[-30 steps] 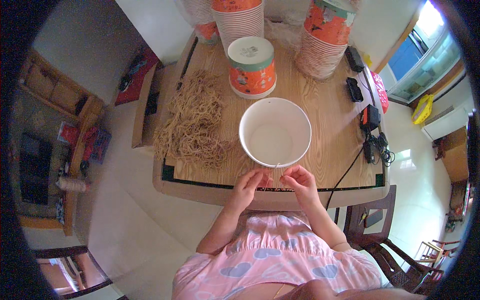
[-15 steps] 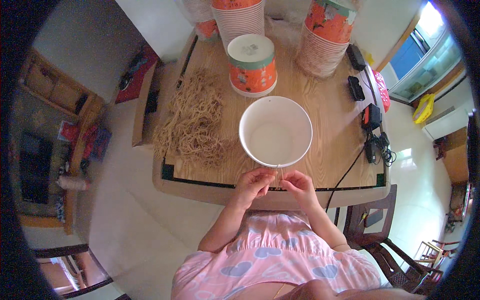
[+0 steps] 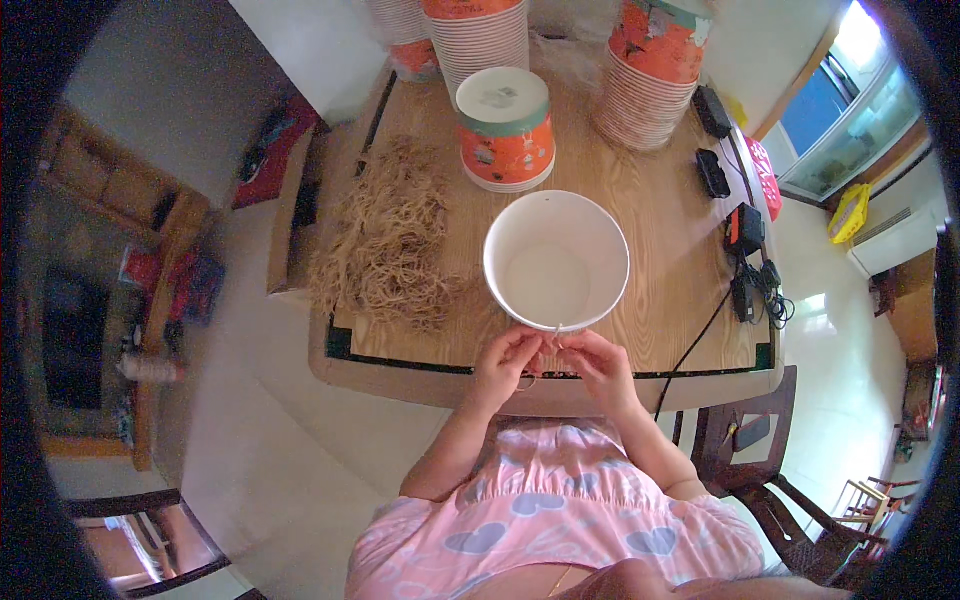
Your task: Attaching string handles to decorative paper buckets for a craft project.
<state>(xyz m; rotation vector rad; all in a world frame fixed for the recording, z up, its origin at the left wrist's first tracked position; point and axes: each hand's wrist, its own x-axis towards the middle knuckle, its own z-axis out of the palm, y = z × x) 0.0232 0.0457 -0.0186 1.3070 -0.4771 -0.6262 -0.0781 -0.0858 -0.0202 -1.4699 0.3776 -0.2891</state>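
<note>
A white paper bucket [image 3: 606,250] stands mouth up near the front edge of the table, its inside bare. At its near rim a thin, pale cord [image 3: 559,332] comes through the wall. My left hand [image 3: 508,362] and my right hand [image 3: 601,368] meet just below that spot, each pinching the cord between thumb and fingers. A small loop of it hangs beneath the left fingers. Left of the bucket lies a tangled heap of brown twine [image 3: 385,245]. Behind it, an orange bucket [image 3: 508,150] with a green band sits upside down.
Tall stacks of nested paper buckets stand at the back, one in the middle [image 3: 480,50] and one at right [image 3: 648,100]. Black adapters and a cable [image 3: 745,285] lie along the table's right edge. A dark wooden chair [image 3: 750,445] stands at the right front.
Both hands have drawn closer together and risen slightly towards the bucket's rim. The cord's ends, apart before, now come together with a loop below the left fingers.
</note>
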